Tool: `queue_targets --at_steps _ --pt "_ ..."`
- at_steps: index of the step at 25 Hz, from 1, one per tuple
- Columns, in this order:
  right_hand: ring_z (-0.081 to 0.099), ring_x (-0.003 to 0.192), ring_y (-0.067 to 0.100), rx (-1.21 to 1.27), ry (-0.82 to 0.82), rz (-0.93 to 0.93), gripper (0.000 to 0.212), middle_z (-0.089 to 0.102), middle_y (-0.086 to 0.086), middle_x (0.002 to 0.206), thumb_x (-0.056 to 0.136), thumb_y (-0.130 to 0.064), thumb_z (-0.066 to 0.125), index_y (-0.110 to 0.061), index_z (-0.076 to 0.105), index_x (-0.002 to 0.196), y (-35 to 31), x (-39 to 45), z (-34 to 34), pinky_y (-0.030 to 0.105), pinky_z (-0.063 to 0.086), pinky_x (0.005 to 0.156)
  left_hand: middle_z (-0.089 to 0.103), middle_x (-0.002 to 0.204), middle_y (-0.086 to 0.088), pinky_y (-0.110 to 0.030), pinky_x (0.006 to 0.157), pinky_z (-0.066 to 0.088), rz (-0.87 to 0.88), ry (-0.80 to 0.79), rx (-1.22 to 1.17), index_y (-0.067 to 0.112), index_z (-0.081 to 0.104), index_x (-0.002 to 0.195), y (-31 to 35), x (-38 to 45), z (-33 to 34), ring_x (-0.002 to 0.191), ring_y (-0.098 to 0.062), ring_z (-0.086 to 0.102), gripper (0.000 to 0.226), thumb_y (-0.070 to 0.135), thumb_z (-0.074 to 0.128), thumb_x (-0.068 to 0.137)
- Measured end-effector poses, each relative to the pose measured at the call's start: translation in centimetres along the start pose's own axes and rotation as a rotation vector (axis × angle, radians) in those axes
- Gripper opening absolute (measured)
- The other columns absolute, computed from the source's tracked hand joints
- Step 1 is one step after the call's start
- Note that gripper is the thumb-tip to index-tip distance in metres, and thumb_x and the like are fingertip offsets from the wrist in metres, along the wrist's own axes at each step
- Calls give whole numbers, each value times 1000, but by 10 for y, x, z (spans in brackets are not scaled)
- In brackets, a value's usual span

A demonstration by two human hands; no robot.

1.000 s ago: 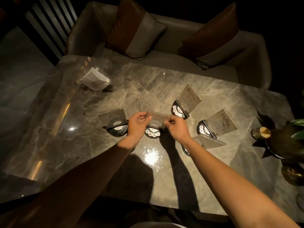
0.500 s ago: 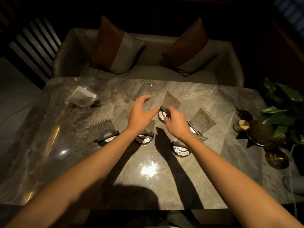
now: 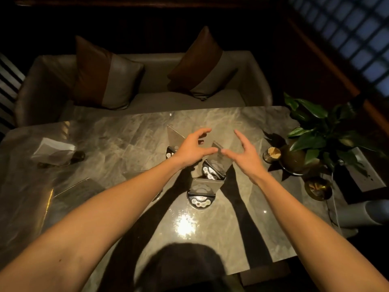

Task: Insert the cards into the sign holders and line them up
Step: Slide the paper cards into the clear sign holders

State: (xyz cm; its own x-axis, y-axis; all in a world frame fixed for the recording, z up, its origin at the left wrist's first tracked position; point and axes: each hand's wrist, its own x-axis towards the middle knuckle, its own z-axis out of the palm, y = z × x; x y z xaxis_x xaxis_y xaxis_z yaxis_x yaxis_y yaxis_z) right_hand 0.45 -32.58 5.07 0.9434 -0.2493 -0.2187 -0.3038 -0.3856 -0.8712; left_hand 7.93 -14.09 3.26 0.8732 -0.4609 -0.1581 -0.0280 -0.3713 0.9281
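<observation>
Several clear sign holders with round black bases stand on the marble table (image 3: 242, 218). The nearest holder (image 3: 201, 193) faces me. Just behind it is a middle holder (image 3: 214, 168) with its card upright. A far holder (image 3: 174, 137) stands to the left, behind my left hand. My left hand (image 3: 192, 149) and my right hand (image 3: 247, 153) hover on either side of the middle holder's card, fingers spread, thumbs nearly meeting at its top edge. Neither hand grips anything. Another clear card (image 3: 75, 189) shows at the left, and my left forearm hides its base.
A napkin holder (image 3: 53, 151) sits at the table's far left. At the right edge stand a potted plant (image 3: 311, 142), a small cup (image 3: 272, 154) and a brass bowl (image 3: 317, 189). A sofa (image 3: 147, 98) with two cushions runs behind the table.
My hands let go of the card they held over a holder and moved farther out to the middle holder. The view swung, so the holders now sit near the centre.
</observation>
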Motion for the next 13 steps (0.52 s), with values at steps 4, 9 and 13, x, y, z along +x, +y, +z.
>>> queue_targets --at_steps 4,9,13 --pt "41 138 6 9 -188 58 90 33 -8 159 84 -15 81 -24 30 158 41 8 -5 8 29 104 48 149 -3 -36 112 40 -121 -41 51 20 45 146 -17 28 31 137 -17 43 80 18 85 77" --pt "62 69 -9 146 -240 133 38 68 10 104 91 10 63 1 60 128 70 30 -4 10 49 65 67 115 -6 -11 84 49 -231 31 50 5 63 125 -34 51 57 106 -17 63 47 2 79 81" --pt "66 65 -8 291 -242 162 23 66 9 92 98 5 55 9 62 119 73 50 -21 10 50 61 73 92 -1 -25 79 55 -294 105 35 16 73 91 -38 63 59 87 -16 67 11 6 74 86"
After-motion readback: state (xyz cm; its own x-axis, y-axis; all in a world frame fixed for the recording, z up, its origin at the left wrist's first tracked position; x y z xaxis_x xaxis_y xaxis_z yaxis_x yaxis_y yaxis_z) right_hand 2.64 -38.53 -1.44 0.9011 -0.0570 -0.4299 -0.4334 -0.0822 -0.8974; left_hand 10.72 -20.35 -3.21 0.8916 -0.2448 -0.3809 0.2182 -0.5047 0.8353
